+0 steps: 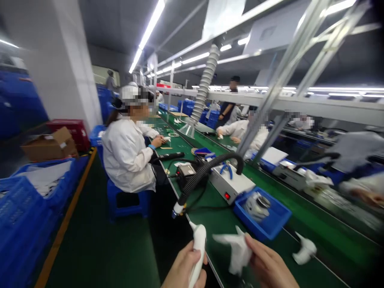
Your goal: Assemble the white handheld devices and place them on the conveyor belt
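My left hand (186, 262) is wrapped round a white handheld device (198, 244) with a narrow pointed tip, which looks like an ear thermometer. It is held upright at the bench's near edge. Between the fingers of my right hand (268, 260) hangs a crumpled white wipe (237, 249), smeared a little by motion. A second white device (304, 250), with a similar pointed tip, lies on the green bench to the right of that hand. Whether the wipe is cloth or paper, I cannot tell.
A blue tray (261, 228) with a white and metal part stands beyond my hands. Beside it are a white box (229, 182) with a red switch and a black flexible hose (207, 172). A seated co-worker (129, 148) is on the left; blue crates (27, 224) line the floor.
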`<state>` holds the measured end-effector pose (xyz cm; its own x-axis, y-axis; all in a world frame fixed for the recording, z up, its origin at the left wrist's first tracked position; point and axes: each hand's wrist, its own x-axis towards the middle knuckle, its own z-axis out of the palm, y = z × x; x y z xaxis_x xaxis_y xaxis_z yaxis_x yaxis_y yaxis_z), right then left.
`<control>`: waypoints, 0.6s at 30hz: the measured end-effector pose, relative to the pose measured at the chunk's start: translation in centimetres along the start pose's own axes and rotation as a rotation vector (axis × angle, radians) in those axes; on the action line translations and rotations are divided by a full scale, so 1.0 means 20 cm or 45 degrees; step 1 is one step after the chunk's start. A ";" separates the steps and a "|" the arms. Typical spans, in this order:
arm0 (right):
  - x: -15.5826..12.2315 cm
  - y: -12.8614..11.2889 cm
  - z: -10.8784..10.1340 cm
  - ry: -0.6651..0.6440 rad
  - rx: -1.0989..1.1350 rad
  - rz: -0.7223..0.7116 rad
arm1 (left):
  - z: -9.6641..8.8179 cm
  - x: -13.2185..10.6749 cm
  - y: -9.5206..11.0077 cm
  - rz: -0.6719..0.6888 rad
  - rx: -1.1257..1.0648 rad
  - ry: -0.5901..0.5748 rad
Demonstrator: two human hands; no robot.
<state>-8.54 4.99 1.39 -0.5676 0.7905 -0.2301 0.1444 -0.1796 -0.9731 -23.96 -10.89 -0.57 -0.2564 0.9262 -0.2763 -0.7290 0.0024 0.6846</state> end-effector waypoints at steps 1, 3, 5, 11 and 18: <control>-0.06 -0.04 0.06 0.022 0.073 -0.028 | 0.03 0.00 -0.03 -0.072 0.060 -0.036; -0.15 -0.08 0.16 0.025 0.092 -0.074 | 0.07 0.00 -0.07 -0.181 0.124 -0.046; -0.20 -0.08 0.21 0.036 0.040 -0.182 | 0.09 0.01 -0.10 -0.250 0.118 0.000; -0.23 0.00 0.24 -0.063 -0.213 -0.543 | 0.11 0.01 -0.15 -0.312 0.140 0.007; -0.24 0.06 0.21 -0.147 -0.455 -0.893 | 0.15 -0.03 -0.14 -0.337 0.302 0.082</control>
<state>-9.11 -1.54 1.21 -0.6999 0.5803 0.4163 -0.0379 0.5519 -0.8330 -19.82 -10.36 -0.19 -0.1236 0.8563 -0.5016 -0.6099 0.3332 0.7191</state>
